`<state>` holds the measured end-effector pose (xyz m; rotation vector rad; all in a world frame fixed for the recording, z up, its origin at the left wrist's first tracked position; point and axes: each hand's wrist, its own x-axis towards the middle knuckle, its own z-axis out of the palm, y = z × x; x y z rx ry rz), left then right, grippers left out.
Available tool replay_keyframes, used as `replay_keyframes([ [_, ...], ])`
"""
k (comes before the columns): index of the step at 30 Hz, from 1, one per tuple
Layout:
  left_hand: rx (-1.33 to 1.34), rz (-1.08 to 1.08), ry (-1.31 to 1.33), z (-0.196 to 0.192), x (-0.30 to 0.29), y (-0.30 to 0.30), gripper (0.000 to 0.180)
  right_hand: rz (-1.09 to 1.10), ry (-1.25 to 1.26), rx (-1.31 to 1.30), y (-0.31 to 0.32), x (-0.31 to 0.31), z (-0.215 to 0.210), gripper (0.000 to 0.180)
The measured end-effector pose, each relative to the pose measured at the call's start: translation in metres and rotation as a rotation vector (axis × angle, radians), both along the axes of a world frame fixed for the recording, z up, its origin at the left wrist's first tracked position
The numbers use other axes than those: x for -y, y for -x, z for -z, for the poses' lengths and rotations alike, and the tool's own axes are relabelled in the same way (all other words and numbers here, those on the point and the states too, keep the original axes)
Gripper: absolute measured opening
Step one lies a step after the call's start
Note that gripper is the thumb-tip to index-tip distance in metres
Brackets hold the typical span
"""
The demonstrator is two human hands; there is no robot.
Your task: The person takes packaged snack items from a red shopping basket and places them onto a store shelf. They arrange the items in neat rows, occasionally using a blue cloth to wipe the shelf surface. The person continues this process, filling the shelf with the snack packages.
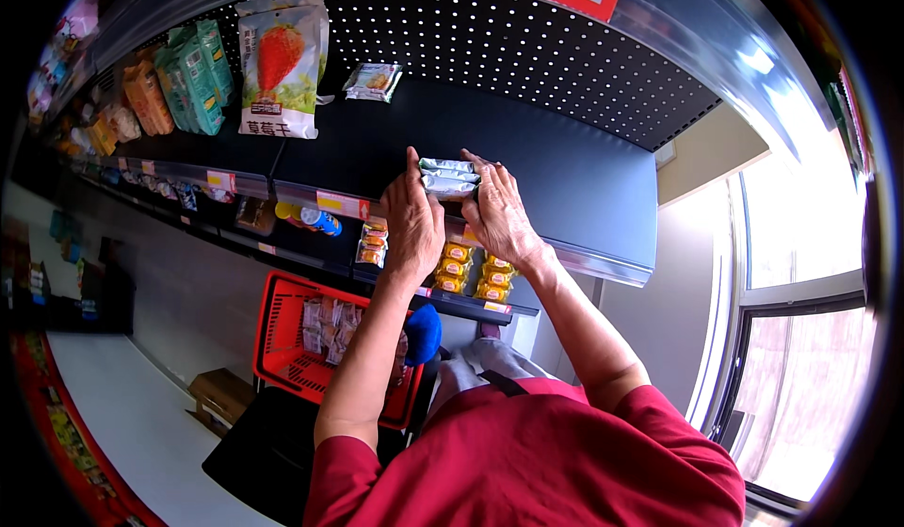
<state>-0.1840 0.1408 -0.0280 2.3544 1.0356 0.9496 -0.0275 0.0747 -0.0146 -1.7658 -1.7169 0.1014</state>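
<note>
Left hand: I see my left hand [411, 221] pressed flat against the left end of the stack of silver snack packets [448, 178], fingers straight and together, thumb tucked low.
Right hand: my right hand [499, 214] closes in from the other end, fingers spread a little over the packets' right edge and top; the stack is pinched between both palms, neither hand curled into a fist.
Silver snack packets: two or three flat foil packs lying one on another, at the front edge of the dark shelf [565, 178], just above its price rail.
Dark shelf: mostly bare metal around the packets, with a perforated back panel [527, 47] behind.
Small packet: one loose foil packet [373, 81] lies well behind and left of the stack, near the back panel.
Strawberry bag: a tall white bag with a strawberry picture [281, 64] stands far left of the stack; green boxes [198, 75] stand beyond it.
Yellow packs: rows of yellow wrapped snacks [471, 275] sit on the shelf just below the stack, under my wrists.
Red basket: a red shopping basket [282, 339] holding packets rests well below the stack, left of my left forearm.
Blue thing: a blue rounded thing [424, 332] sits just beside the basket; I cannot tell what it is.
</note>
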Motion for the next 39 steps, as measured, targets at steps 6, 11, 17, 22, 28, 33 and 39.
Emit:
replay_keyframes([
  [6, 0.014, -0.002, -0.014, 0.001, -0.005, 0.006, 0.074, -0.003, 0.032, -0.022, 0.0, 0.001, -0.009, 0.044],
  [11, 0.275, 0.086, 0.239, -0.007, -0.042, 0.029, 0.058, -0.083, 0.052, -0.349, 0.006, -0.024, -0.024, 0.041],
  [17, 0.591, 0.053, 0.437, -0.006, -0.106, 0.059, 0.049, -0.088, 0.074, -0.571, 0.034, -0.087, -0.023, 0.04],
  [22, 0.592, -0.067, 0.435, 0.001, -0.145, 0.064, 0.04, -0.088, 0.218, -0.792, 0.045, -0.138, -0.008, 0.035],
  [28, 0.31, -0.265, 0.342, 0.008, -0.166, 0.062, 0.031, -0.019, 0.366, -0.863, 0.051, -0.163, -0.008, 0.044],
  [33, 0.199, -0.312, 0.204, 0.002, -0.165, 0.054, 0.031, 0.001, 0.372, -0.863, 0.05, -0.164, -0.014, 0.046],
  [39, 0.212, -0.315, 0.117, 0.015, -0.178, 0.054, 0.033, 0.03, 0.332, -0.869, 0.054, -0.171, -0.008, 0.043],
])
